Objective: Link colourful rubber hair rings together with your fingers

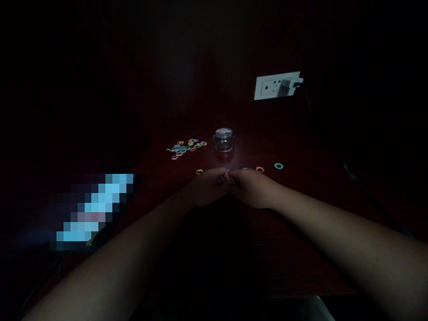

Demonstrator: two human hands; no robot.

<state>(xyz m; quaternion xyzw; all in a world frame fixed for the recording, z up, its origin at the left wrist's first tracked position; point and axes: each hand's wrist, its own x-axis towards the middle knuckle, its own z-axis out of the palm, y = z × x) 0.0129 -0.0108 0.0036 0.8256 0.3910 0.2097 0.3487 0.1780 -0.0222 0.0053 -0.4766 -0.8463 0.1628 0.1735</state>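
Here, the left hand (212, 185) and the right hand (252, 187) of the person meet above the table (310, 160), near the middle of the view, with their fingertips close together. The fingers of both hands are bent inward, but it is too dark between them, and I cannot tell if they grasp something or are only pressed one to the other.

Just beside the left hand, at its far side, there is a yellow ring (199, 171). Behind the right hand a small blue piece (245, 169) is showing, mostly covered by this hand. An orange ring (260, 169) lies just beyond the same hand, and a green ring (278, 166) lies flat a little farther to the right.

Beyond the hands stands a clear jar (224, 143), upright, with its patterned lid (224, 131) on the top. To the left of the jar, and apart from it, is a loose group of coloured rings (182, 149); some of them overlap.

More far, at the upper right, a white socket panel (267, 88) is fixed on the dark wall, and a white plug (290, 84) is in it. At the left, outside the left forearm (133, 249), a bright blue screen (96, 207) is seen, blurred into squares.
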